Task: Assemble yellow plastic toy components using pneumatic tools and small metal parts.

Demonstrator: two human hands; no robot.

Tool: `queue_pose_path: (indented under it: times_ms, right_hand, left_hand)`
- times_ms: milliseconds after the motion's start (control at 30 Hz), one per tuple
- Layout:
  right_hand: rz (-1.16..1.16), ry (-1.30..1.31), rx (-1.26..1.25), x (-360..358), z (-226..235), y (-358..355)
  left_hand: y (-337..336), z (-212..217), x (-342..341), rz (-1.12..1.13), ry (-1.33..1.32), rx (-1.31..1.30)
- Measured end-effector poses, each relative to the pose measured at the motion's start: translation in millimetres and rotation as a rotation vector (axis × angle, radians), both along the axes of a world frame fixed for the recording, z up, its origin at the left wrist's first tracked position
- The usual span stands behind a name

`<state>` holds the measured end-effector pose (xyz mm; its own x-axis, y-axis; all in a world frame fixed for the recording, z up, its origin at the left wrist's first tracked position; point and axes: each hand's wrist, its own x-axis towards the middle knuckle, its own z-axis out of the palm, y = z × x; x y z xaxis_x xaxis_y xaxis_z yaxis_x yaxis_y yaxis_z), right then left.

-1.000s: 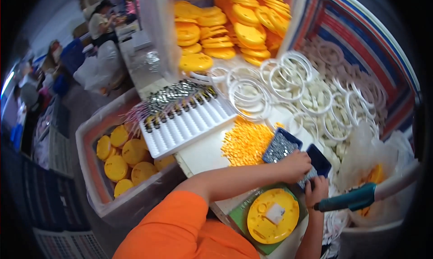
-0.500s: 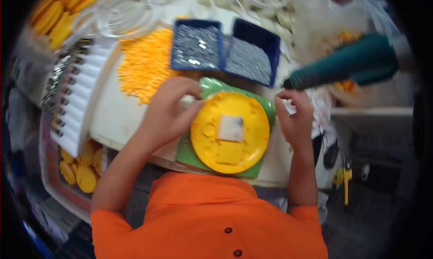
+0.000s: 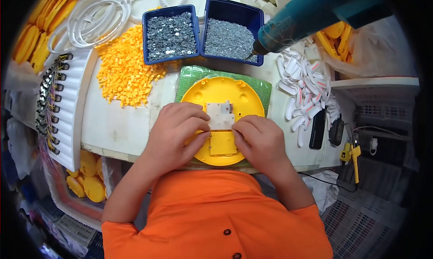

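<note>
Head view, hands: the left hand [image 3: 178,130] and the right hand [image 3: 260,139] meet over the middle of a yellow round housing [image 3: 223,108], fingertips of both pinching a small white square part [image 3: 220,115] from either side.
Left grip: closed on the white part's left edge, thumb tucked underneath near a little yellow hatch [image 3: 222,144]; it looks like a steadying pinch so the piece sits square.
Right grip: closed on the part's right and near edge, fingers curled, pressing it down toward the housing.
Where the work sits: the housing lies flat, open side up, on a green mat [image 3: 252,80] at the near edge of the bench [image 3: 117,123], right in front of the person's orange shirt, probably so both hands reach it without stretching.
Far side: two dark blue trays, the left tray [image 3: 170,33] and the right tray [image 3: 234,31], both filled with small silvery metal bits, stand just beyond the mat within easy reach.
Far left: a heap of small orange pieces [image 3: 124,69] is spread on the bench beside the trays; clear rings [image 3: 97,17] lie beyond it.
Left edge: a white ribbed rack [image 3: 74,105] carries a row of dark-tipped parts.
Right: a teal power driver [image 3: 311,13] hangs with its tip over the right tray; small white oval pieces [image 3: 306,92] are scattered below it.
Below the bench, left: a bin with yellow discs [image 3: 88,184].
</note>
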<state>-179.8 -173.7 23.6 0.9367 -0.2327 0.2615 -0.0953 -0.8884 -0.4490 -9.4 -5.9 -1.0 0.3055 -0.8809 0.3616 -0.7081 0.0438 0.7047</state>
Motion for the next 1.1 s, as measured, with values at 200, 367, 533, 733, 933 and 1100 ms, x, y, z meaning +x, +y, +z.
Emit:
queue_pose_path:
  times_ms: [200,367,533,733,933,1100]
  right_hand:
    - [-0.01,-0.013,0.118,1,11,-17]
    - [-0.211,-0.319,0.212,0,30,-50]
    - [-0.126,-0.602,0.472,22,58,-74]
    - [0.335,-0.417,0.895,63,103,-69]
    - [0.26,-0.249,1.499,55,99,-49]
    - [0.2,-0.525,1.498,38,41,-18]
  left_hand:
    - [-3,2,2,0.01,-0.072,0.006]
    - [-6,7,4,0.003,-0.129,0.02]
    - [-8,9,12,-0.056,-0.17,0.035]
    - [-33,25,21,-0.181,-0.217,0.12]
    - [-52,0,12,-0.255,-0.332,0.178]
    - [-55,-9,11,-0.265,-0.398,0.224]
